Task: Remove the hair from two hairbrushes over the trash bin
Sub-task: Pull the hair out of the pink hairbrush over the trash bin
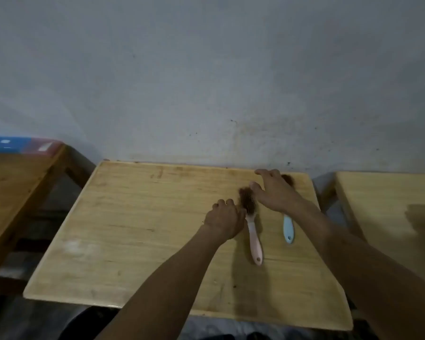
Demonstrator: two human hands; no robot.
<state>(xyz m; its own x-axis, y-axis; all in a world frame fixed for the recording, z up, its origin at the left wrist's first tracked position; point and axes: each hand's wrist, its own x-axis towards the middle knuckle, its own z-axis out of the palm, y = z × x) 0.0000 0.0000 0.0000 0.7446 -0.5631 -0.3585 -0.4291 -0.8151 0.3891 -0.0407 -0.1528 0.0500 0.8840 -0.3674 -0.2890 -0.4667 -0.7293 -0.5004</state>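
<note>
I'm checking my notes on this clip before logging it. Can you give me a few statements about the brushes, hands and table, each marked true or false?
1. Both brushes lie on the table. True.
2. The pink brush lies right of the blue brush. False: it lies left of it.
3. The pink brush's head is full of hair. True.
4. The right hand is lifting the blue brush by its handle. False: it reaches over the head, and the handle lies free.
5. The left hand is by the pink brush's head. True.
</note>
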